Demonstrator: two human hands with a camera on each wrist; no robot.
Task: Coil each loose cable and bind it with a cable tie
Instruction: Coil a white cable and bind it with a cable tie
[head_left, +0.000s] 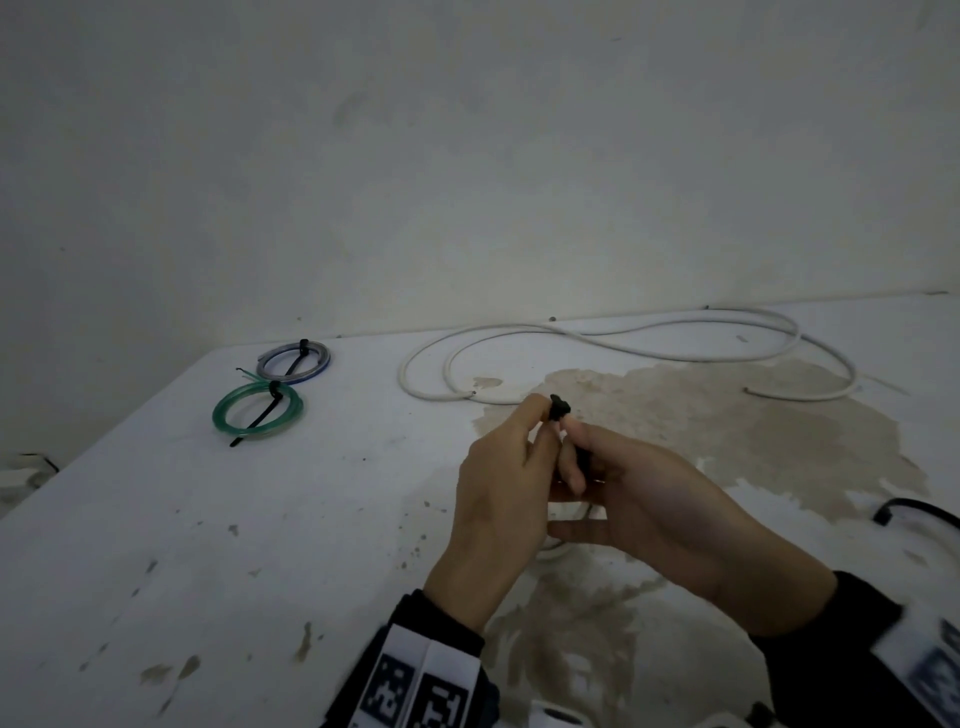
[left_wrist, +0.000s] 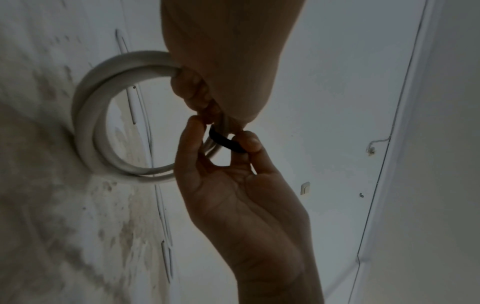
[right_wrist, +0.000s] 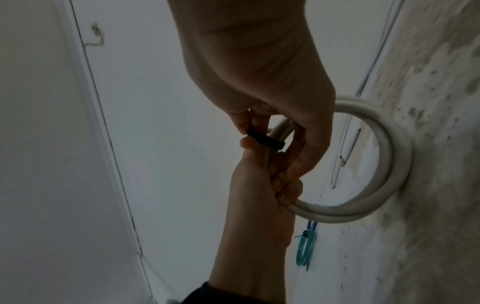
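A white cable coil (left_wrist: 85, 123) (right_wrist: 389, 144) stands on edge on the table, almost hidden under my hands in the head view. My left hand (head_left: 498, 493) (right_wrist: 262, 195) grips its upper strands in curled fingers. A black cable tie (head_left: 560, 408) (left_wrist: 224, 144) (right_wrist: 262, 140) loops around those strands. My right hand (head_left: 649, 509) (left_wrist: 233, 185) pinches the tie between thumb and forefinger, beside the left thumb. A long loose white cable (head_left: 623, 343) lies uncoiled along the back of the table.
A green coil (head_left: 257, 413) (right_wrist: 306, 251) and a grey-blue coil (head_left: 294, 358), each bound with a black tie, lie at the far left of the stained white table (head_left: 260, 545). A black cable (head_left: 914, 512) enters at the right edge. A wall stands close behind.
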